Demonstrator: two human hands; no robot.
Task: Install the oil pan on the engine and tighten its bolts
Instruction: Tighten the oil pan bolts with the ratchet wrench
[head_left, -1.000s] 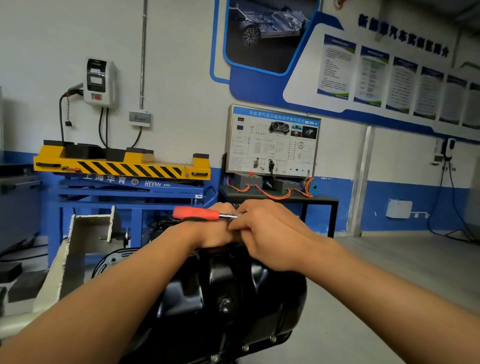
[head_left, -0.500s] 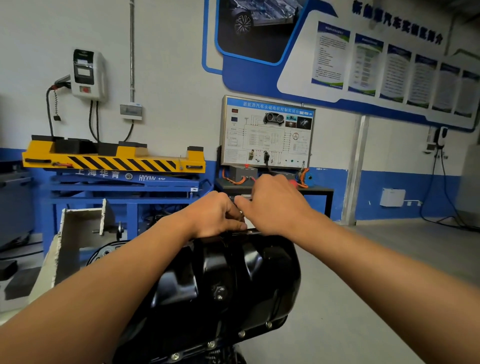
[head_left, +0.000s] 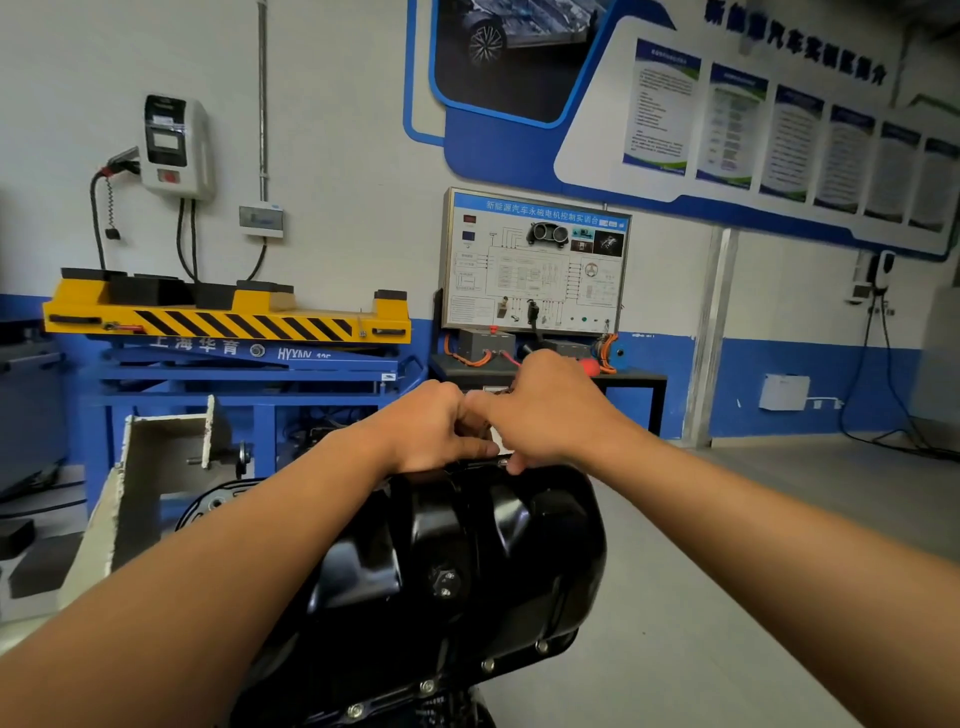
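The black oil pan (head_left: 467, 561) sits on the engine right below me, with several bolts (head_left: 427, 686) along its near flange. Both hands meet at the pan's far rim. My left hand (head_left: 431, 431) has its fingers curled, thumb lying along the rim, pinching the small metal end of a tool between the hands. My right hand (head_left: 545, 410) is curled over the rest of the tool. A red tip of the wrench handle (head_left: 589, 366) pokes out past its knuckles. The bolt under the hands is hidden.
A white engine stand bracket (head_left: 156, 467) stands to the left. Behind it is a blue and yellow lift table (head_left: 228, 322). A training panel on a black bench (head_left: 535, 260) lines the wall ahead. Grey floor (head_left: 753, 545) lies to the right.
The red handle pointed left above my left hand a second ago; now only a red tip shows to the right of my right hand. Both hands stayed at the far rim.
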